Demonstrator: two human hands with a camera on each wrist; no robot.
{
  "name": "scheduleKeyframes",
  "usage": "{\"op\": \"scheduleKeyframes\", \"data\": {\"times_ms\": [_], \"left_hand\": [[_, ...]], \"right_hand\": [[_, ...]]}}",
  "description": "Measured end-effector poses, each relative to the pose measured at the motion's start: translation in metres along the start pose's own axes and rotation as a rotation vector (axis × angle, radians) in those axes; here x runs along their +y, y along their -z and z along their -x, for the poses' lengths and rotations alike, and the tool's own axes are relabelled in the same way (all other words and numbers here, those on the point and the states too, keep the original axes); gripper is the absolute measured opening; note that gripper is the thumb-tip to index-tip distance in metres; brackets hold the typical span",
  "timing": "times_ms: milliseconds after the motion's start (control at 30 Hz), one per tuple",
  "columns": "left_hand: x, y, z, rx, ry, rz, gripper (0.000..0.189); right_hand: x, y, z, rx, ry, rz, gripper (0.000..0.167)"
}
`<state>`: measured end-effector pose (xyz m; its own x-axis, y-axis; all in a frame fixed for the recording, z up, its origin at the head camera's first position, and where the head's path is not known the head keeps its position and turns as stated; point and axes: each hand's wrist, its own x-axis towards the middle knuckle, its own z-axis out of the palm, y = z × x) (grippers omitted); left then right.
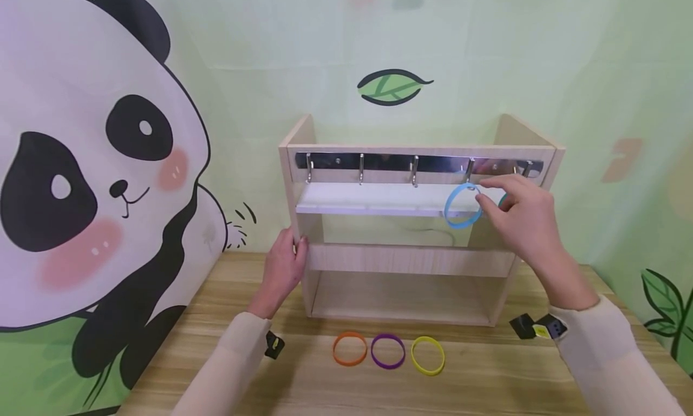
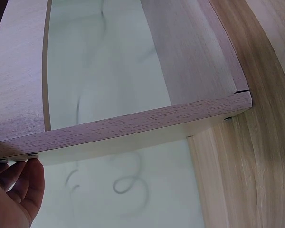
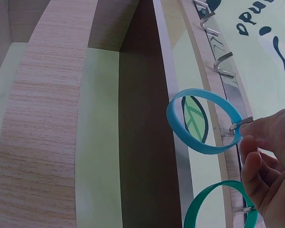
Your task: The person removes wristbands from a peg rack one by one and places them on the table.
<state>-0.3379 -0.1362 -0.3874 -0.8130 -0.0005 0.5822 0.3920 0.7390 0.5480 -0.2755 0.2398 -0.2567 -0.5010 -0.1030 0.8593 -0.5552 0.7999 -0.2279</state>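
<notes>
My right hand (image 1: 522,217) pinches a light blue silicone wristband (image 1: 447,208) between thumb and fingers, at the fourth hook (image 1: 470,169) of a metal hook rail. In the right wrist view, the hook's tip meets the blue band (image 3: 180,135) beside my fingertips; whether the band bears on it I cannot tell. A green wristband (image 3: 192,209) hangs at the hook beyond, mostly hidden behind my hand in the head view. My left hand (image 1: 281,266) holds the left side panel of the wooden shelf (image 1: 379,260), its fingers (image 2: 35,183) against the panel's outer face.
Orange (image 1: 334,353), purple (image 1: 372,356) and yellow (image 1: 414,359) wristbands lie in a row on the wooden table (image 1: 303,392) before the shelf. Three bare hooks, including the middle hook (image 1: 414,171), line the rail's left part. A panda-printed backdrop (image 1: 243,103) stands behind.
</notes>
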Motion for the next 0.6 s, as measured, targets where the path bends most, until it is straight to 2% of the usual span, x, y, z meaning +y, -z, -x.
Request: {"op": "scheduleKeyframes", "data": {"times_ms": [600], "left_hand": [[-0.0023, -0.0012, -0.0002, 0.019, -0.023, 0.001, 0.028]], "right_hand": [[0.0050, -0.0035, -0.0005, -0.104, -0.082, 0.044, 0.021]]}}
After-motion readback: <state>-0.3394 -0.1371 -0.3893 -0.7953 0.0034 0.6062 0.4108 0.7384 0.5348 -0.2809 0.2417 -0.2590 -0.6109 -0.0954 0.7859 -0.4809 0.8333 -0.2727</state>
